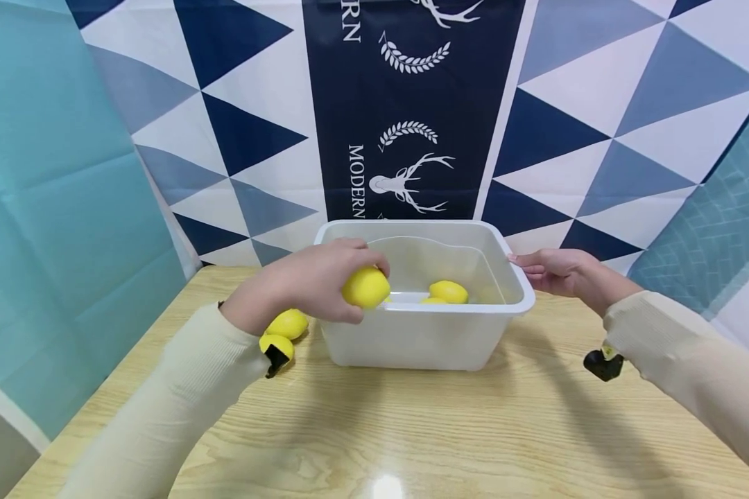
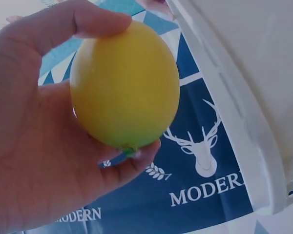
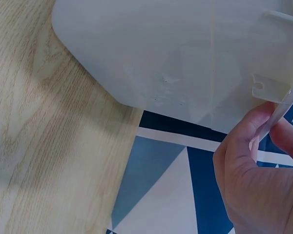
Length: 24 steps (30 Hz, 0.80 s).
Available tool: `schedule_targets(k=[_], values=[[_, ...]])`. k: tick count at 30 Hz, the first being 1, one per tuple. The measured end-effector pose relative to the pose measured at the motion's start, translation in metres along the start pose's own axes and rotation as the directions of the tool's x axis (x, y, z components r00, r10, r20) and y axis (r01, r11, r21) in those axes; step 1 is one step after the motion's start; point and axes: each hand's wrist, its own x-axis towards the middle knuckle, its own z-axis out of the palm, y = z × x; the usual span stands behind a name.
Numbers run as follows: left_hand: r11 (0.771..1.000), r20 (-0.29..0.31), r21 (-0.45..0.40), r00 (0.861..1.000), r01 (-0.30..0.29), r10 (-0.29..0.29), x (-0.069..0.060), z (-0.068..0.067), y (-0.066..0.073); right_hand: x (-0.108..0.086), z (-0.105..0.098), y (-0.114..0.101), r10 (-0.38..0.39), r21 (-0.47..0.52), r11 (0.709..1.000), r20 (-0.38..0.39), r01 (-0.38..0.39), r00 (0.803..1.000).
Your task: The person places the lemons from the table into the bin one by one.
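Note:
My left hand holds a yellow lemon above the near left rim of a white plastic bin. In the left wrist view the thumb and fingers curl round the lemon, whose green-tinged stem end faces down. My right hand pinches the bin's right rim; the right wrist view has the thumb and fingers on either side of that edge. Inside the bin lie lemons, partly hidden by the near wall. Two more lemons rest on the table left of the bin, beneath my left wrist.
The bin stands on a light wooden table, close to its back edge. Behind it hangs a cloth with blue and white triangles and a dark deer-print panel. Teal cloth hangs at the left.

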Motion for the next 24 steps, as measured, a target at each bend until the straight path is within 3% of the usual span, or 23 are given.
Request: schedule_targets(k=[5, 13, 19, 24], values=[[0.999, -0.006, -0.003, 0.999, 0.052, -0.052, 0.013, -0.008, -0.004, 0.0, -0.001, -0.001, 0.012, -0.003, 1.0, -0.009, -0.012, 1.0], [0.997, 0.024, 0.027, 0.997, 0.074, -0.075, 0.035, -0.018, -0.017, 0.001, -0.001, -0.002, 0.023, 0.029, 0.999, 0.012, -0.023, 1.0], [0.99, 0.081, 0.047, 0.988, 0.13, -0.134, 0.048, -0.016, -0.026, 0.001, -0.001, -0.002, 0.025, 0.027, 0.999, 0.01, -0.026, 1.0], [0.985, 0.08, 0.066, 0.983, 0.159, -0.164, 0.06, -0.011, -0.033, 0.001, -0.002, -0.003, 0.022, 0.015, 1.0, 0.003, -0.022, 1.0]])
